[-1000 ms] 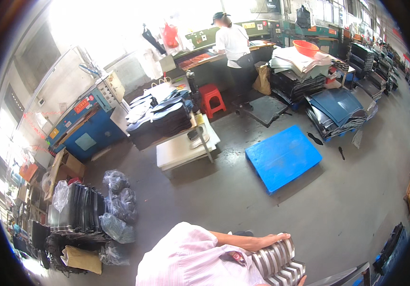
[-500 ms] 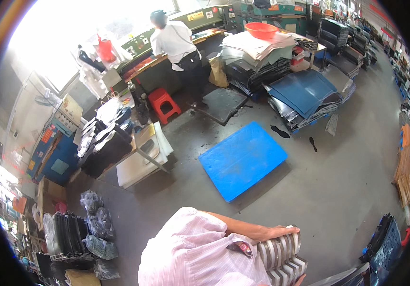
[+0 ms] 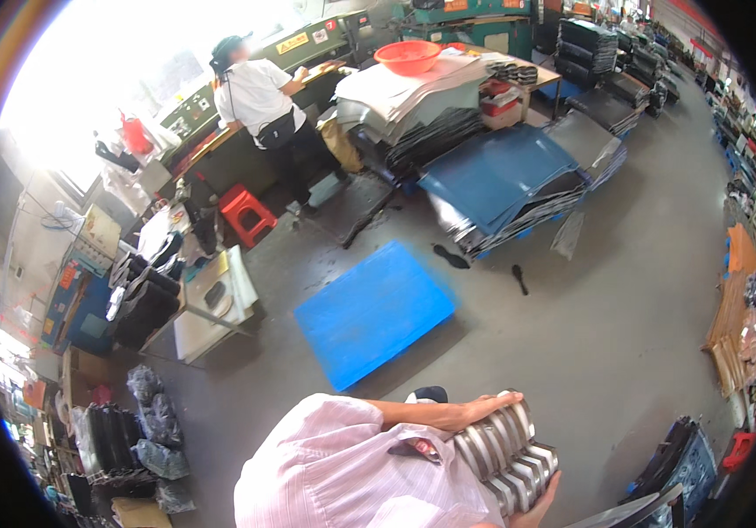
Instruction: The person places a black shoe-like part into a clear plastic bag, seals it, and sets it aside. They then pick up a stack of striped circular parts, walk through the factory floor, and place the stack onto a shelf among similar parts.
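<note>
The ridged metal stack [image 3: 511, 451] sits at chest height against the pink striped shirt [image 3: 343, 466], its two side-by-side rows each running lengthwise from the chest outward, up and to the right. It looks silvery — rounded bands, bright edges, darker gaps. The left hand [image 3: 486, 408] grips its upper side; the right hand [image 3: 543, 503] — partly hidden — clasps the lower side.

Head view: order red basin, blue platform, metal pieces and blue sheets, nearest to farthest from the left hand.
From the left hand:
1. Metal pieces: touching it.
2. Blue platform: on the floor, ahead and left.
3. Blue sheets: piled beyond the platform, to its right.
4. Red basin: farthest, atop pale stacked sheets.
</note>
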`<state>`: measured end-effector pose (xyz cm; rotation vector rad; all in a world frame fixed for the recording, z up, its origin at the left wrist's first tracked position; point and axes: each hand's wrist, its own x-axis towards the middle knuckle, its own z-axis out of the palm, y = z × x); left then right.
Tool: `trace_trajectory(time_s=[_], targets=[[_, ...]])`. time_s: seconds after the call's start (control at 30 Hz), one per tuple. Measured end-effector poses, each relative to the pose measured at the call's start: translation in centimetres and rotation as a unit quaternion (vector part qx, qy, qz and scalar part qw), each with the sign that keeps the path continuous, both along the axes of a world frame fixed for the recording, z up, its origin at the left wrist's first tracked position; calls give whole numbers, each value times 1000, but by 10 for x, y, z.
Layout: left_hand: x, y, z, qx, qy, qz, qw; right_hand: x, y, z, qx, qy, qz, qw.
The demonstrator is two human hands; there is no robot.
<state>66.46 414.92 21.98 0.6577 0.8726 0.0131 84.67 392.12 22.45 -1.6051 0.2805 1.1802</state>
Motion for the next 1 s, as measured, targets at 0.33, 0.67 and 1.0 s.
trace_trajectory(time_s=[0.33, 0.67, 1.0], targets=[[202, 160, -58, -21, -26, -52, 998, 169, 159, -20, 38, -8, -77, 996], [431, 289, -60, -8, 21, -194, 981, 292, 217, -39, 92, -187, -204, 957], [637, 430, -49, -71, 29, -153, 985, 532, 416, 10, 233, 116, -210, 942]])
